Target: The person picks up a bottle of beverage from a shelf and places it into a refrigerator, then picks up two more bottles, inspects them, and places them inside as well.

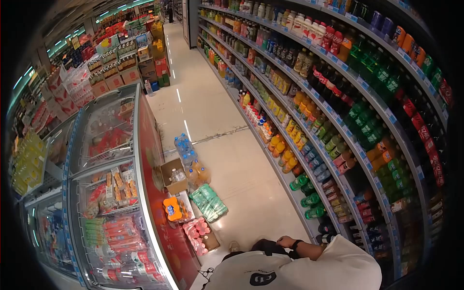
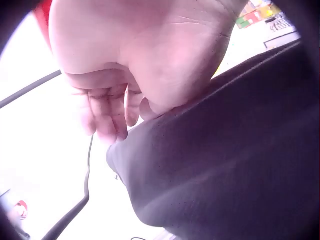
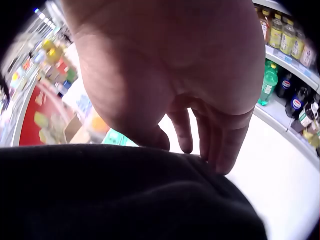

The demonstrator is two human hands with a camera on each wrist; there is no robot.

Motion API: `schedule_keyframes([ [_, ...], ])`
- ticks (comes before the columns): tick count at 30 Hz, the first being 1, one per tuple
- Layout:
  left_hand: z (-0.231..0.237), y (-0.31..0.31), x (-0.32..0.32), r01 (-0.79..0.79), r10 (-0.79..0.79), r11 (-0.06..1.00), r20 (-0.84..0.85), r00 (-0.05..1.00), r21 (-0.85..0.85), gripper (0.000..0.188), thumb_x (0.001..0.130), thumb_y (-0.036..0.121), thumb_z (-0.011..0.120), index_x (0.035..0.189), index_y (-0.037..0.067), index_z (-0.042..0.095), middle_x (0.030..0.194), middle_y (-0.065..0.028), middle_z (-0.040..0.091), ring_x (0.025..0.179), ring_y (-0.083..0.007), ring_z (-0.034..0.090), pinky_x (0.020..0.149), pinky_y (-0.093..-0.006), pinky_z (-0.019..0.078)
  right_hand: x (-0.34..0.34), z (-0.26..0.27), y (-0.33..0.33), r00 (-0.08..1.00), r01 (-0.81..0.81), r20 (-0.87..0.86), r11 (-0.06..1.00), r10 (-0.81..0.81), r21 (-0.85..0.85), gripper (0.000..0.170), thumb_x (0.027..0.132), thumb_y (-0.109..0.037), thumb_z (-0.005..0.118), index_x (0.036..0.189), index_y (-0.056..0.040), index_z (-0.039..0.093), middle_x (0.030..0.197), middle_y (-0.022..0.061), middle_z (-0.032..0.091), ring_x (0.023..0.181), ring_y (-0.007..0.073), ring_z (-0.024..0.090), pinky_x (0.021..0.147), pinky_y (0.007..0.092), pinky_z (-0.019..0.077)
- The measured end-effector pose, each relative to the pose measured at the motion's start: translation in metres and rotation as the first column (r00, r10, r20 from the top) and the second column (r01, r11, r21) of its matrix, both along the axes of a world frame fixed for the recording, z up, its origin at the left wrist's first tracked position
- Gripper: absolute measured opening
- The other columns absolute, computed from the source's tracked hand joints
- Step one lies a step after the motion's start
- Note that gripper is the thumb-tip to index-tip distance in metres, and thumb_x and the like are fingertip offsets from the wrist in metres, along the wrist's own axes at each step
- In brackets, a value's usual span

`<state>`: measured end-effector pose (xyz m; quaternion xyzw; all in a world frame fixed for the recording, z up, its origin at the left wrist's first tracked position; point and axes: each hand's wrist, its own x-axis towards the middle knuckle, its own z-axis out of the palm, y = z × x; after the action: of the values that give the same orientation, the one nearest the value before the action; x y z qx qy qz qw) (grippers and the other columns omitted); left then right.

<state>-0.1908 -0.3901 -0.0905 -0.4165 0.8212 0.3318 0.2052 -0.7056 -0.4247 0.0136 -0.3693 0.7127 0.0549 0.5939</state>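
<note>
My left hand (image 2: 135,65) hangs beside the dark trouser leg (image 2: 225,150), its fingers loosely curled and holding nothing; the head view does not show it. On the other side, my right hand (image 3: 180,95) is close over the dark trousers (image 3: 125,195), fingers hanging down with nothing between them. The head view has the same right hand (image 1: 286,241) in front of the white shirt (image 1: 309,268), a dark band (image 1: 296,244) at its wrist. Nearest on the floor are a wrapped pack of green bottles (image 1: 209,202) and a pack of pink bottles (image 1: 200,235).
Glass-topped freezers (image 1: 107,193) line the left side. Tall drink shelves (image 1: 309,193) run along the right. On the aisle floor (image 1: 251,179) stand a cardboard box (image 1: 166,180), an orange pack (image 1: 175,209) and blue-capped bottles (image 1: 186,147). Stacked cartons (image 1: 129,75) stand farther back.
</note>
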Motion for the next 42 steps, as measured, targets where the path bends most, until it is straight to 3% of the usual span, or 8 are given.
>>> schedule_keyframes([
  [11, -0.027, -0.266, -0.121, -0.042, 0.049, 0.993, 0.060, 0.997, -0.114, 0.026, 0.088, 0.027, 0.059, 0.089, 0.004, 0.071, 0.087, -0.0122, 0.072, 0.072, -0.0235, 0.070, 0.062, -0.0337, 0.0546, -0.162, 0.007, -0.303, 0.822, 0.330, 0.449, 0.936, -0.350, 0.124, 0.020, 0.092, -0.020, 0.062, 0.077, -0.0070, 0.057, 0.056, -0.0025, 0.046, 0.046, 0.0097, 0.042, 0.041, 0.0256, 0.0330],
  [13, -0.017, -0.350, -0.135, -0.367, 0.928, -0.045, 0.175, 0.328, 0.929, 0.027, 0.092, 0.026, 0.056, 0.096, 0.003, 0.068, 0.086, -0.0115, 0.071, 0.071, -0.0228, 0.069, 0.062, -0.0334, 0.0548, -0.220, -0.014, -0.353, 0.767, 0.154, 0.583, 0.959, -0.269, 0.239, 0.018, 0.092, -0.018, 0.062, 0.082, -0.0034, 0.058, 0.060, -0.0009, 0.049, 0.046, 0.0109, 0.044, 0.040, 0.0267, 0.0326],
  [21, 0.091, -0.549, -0.249, -0.749, 0.987, 0.073, -0.157, -0.043, 0.659, 0.026, 0.099, 0.024, 0.051, 0.108, 0.002, 0.060, 0.087, -0.0123, 0.068, 0.068, -0.0204, 0.066, 0.058, -0.0312, 0.0523, -0.270, -0.038, -0.540, 0.954, 0.031, 0.298, 0.999, -0.040, 0.033, 0.021, 0.091, -0.022, 0.060, 0.087, -0.0009, 0.060, 0.069, 0.0058, 0.059, 0.060, 0.0179, 0.061, 0.055, 0.0341, 0.0520],
  [24, 0.008, -0.556, -0.205, -0.819, 0.993, 0.115, -0.060, 0.098, 0.563, 0.030, 0.099, 0.028, 0.051, 0.111, 0.002, 0.060, 0.089, -0.0130, 0.069, 0.072, -0.0215, 0.067, 0.060, -0.0324, 0.0531, -0.261, -0.038, -0.626, 0.977, 0.034, 0.215, 0.995, -0.014, -0.091, 0.023, 0.089, -0.021, 0.059, 0.094, 0.0008, 0.065, 0.073, 0.0077, 0.063, 0.062, 0.0191, 0.064, 0.056, 0.0313, 0.0545],
  [26, -0.016, -0.632, -0.191, -0.713, 0.760, 0.650, -0.208, 0.616, 0.262, 0.039, 0.092, 0.036, 0.059, 0.118, 0.007, 0.058, 0.107, -0.0140, 0.067, 0.080, -0.0271, 0.066, 0.066, -0.0420, 0.0533, -0.250, -0.045, -0.684, 0.982, 0.085, 0.178, 0.985, -0.058, -0.150, 0.026, 0.089, -0.021, 0.058, 0.099, 0.0016, 0.067, 0.075, 0.0085, 0.066, 0.063, 0.0191, 0.066, 0.056, 0.0302, 0.0555],
  [36, 0.017, -0.917, -0.156, -0.795, 0.933, 0.103, 0.219, 0.286, 0.598, 0.024, 0.087, 0.018, 0.049, 0.089, -0.001, 0.063, 0.079, -0.0165, 0.067, 0.057, -0.0237, 0.063, 0.048, -0.0344, 0.0508, -0.240, 0.025, -0.923, 0.971, 0.238, 0.107, 0.844, -0.213, -0.480, 0.032, 0.087, -0.022, 0.056, 0.108, 0.0006, 0.066, 0.079, 0.0095, 0.069, 0.066, 0.0165, 0.067, 0.059, 0.0306, 0.0556],
  [37, 0.120, -0.968, -0.186, -0.765, 0.848, 0.504, -0.062, 0.527, 0.401, 0.020, 0.086, 0.015, 0.049, 0.085, -0.002, 0.060, 0.073, -0.0152, 0.065, 0.049, -0.0217, 0.059, 0.042, -0.0332, 0.0469, -0.240, 0.028, -0.938, 0.961, 0.271, 0.096, 0.814, -0.259, -0.513, 0.031, 0.087, -0.022, 0.057, 0.105, 0.0010, 0.066, 0.079, 0.0090, 0.069, 0.066, 0.0161, 0.067, 0.058, 0.0306, 0.0554],
  [42, 0.087, -1.154, -0.190, -0.788, 0.955, 0.298, -0.184, 0.235, 0.539, 0.020, 0.093, 0.016, 0.051, 0.102, -0.001, 0.057, 0.075, -0.0122, 0.064, 0.056, -0.0190, 0.062, 0.045, -0.0302, 0.0464, -0.246, 0.003, -0.984, 0.973, 0.228, 0.039, 0.907, -0.229, -0.355, 0.025, 0.087, -0.022, 0.056, 0.092, -0.0009, 0.068, 0.072, 0.0070, 0.068, 0.061, 0.0158, 0.066, 0.054, 0.0300, 0.0531],
])
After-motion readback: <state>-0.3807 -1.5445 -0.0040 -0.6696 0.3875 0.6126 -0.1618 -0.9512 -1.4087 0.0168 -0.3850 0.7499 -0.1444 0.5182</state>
